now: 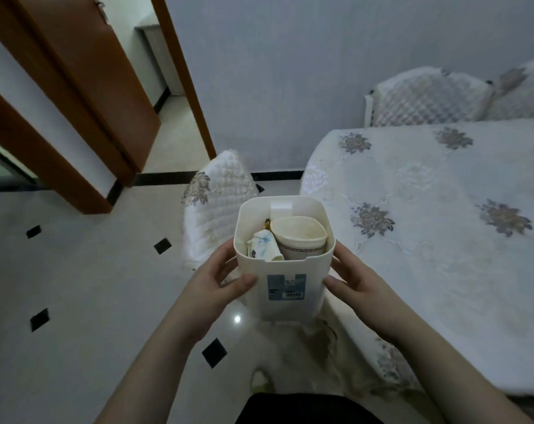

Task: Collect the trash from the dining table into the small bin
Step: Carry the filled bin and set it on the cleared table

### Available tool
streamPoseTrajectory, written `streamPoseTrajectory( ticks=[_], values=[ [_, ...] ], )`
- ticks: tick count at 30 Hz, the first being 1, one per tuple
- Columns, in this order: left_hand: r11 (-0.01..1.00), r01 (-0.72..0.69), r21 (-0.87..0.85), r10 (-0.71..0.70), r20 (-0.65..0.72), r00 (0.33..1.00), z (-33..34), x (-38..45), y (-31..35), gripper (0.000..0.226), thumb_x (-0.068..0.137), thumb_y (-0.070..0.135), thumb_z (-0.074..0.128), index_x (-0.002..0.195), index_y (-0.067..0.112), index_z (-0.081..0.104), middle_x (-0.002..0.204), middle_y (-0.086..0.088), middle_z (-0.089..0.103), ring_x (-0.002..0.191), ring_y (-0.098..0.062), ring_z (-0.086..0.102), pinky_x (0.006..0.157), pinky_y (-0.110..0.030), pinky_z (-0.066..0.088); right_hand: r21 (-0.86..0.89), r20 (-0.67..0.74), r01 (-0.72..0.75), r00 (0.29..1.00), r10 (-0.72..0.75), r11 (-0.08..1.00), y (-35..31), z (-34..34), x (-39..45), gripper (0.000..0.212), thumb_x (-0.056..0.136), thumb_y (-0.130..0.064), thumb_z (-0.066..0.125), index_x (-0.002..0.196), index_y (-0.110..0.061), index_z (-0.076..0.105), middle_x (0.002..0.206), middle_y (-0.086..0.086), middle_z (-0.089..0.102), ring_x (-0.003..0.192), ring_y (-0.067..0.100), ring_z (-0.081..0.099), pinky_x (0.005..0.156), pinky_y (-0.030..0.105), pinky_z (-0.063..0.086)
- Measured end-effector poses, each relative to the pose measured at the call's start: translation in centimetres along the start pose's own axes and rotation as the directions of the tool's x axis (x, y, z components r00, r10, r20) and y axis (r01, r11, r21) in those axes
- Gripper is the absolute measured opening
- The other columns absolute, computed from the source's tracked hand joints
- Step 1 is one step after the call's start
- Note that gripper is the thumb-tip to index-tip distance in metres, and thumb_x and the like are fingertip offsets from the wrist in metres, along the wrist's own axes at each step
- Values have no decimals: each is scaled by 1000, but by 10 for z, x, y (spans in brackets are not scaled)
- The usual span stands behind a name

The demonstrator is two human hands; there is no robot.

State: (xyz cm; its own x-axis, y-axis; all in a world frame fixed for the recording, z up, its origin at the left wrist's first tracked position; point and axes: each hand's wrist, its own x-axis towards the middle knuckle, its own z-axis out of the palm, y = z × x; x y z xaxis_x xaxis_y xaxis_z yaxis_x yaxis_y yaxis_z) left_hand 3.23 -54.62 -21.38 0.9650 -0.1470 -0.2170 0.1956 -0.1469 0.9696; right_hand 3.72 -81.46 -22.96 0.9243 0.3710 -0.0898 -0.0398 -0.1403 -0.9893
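Trash is being carried inside the small bin [282,255], which is being held in the air between the two hands, over the floor [91,286] and just beside the edge of the dining table [443,209]. A crushed paper cup [299,237] is lying against the far side of the bin, and a crumpled printed carton [261,244] is leaning beside it; a small brownish item is showing behind them, too hidden to be named. The left hand [220,286] is being wrapped round the left wall, its thumb pressed on the front face beside the label [285,286]. The right hand [354,280] is being curled round the right wall in the same way, so the bin is being grasped from both sides.

The bin is being judged light and stiff: thin moulded plastic, holding only paper waste. Its smooth walls are likely being made a little slippery, so a hold just under the rim, where the wall flares, is being favoured over the tapering lower part. The contents are being judged soft and unbreakable, though loose enough to spill if the bin is being tipped. The visible part of the tablecloth is showing no remaining trash. A quilted chair [216,203] is standing behind the bin.
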Motion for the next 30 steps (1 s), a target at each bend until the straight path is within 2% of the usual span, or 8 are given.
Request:
streamPoseTrajectory(
  ticks=[6,8,14,18,22,24,27,30],
  values=[
    [1000,-29,9,27,216,976,13,81,5,70,78,39,80,141,39,49,139,19,59,127,1,55,88,-18,54,-34,-265,-79,962,67,996,-3,-24,10,48,97,-42,46,142,-50,31,145,-25,41,134,0,39,110,47,35],
    [1000,-20,-5,20,286,958,18,104,9,70,79,37,79,141,41,47,136,23,58,125,2,53,81,-15,55,4,-357,-94,930,89,996,-3,-23,16,47,98,-43,45,142,-48,32,145,-23,42,133,2,40,110,48,35],
    [999,-42,27,26,439,898,17,165,19,79,74,32,77,145,33,43,133,24,53,112,16,54,72,-4,49,138,-565,-122,805,179,983,-5,-7,37,40,97,-47,35,136,-57,36,139,-33,43,128,-2,45,106,30,37],
    [992,-48,114,-25,561,828,22,197,21,72,80,24,78,139,41,42,120,33,54,98,27,54,71,-5,51,257,-704,-120,657,271,959,3,2,44,38,98,-54,27,134,-57,40,141,-28,44,128,-3,43,108,32,39],
    [985,-69,157,-59,684,728,43,211,19,86,71,39,82,147,38,43,134,24,58,115,12,57,91,-23,56,325,-802,-131,486,346,937,8,9,32,37,100,-51,30,134,-51,41,137,-26,48,120,-5,49,100,23,46],
    [982,-102,162,-51,733,678,59,212,15,82,77,33,81,149,37,41,136,24,56,114,17,55,84,-17,56,376,-827,-107,409,386,920,12,10,22,37,99,-51,33,134,-47,43,135,-23,50,113,-6,52,104,32,44],
    [973,-151,173,-48,796,603,88,215,10,73,87,22,74,149,32,39,133,29,52,107,26,52,73,-3,49,417,-859,-7,324,396,909,20,8,3,37,100,-45,37,135,-39,47,135,-17,54,118,-1,54,104,31,42],
    [966,-188,179,-58,854,517,113,217,6,77,84,31,76,152,33,38,143,23,51,126,12,49,80,-5,49,427,-881,56,250,402,902,28,8,-16,36,100,-42,37,134,-36,48,134,-17,56,124,1,50,108,36,39]
  ],
)
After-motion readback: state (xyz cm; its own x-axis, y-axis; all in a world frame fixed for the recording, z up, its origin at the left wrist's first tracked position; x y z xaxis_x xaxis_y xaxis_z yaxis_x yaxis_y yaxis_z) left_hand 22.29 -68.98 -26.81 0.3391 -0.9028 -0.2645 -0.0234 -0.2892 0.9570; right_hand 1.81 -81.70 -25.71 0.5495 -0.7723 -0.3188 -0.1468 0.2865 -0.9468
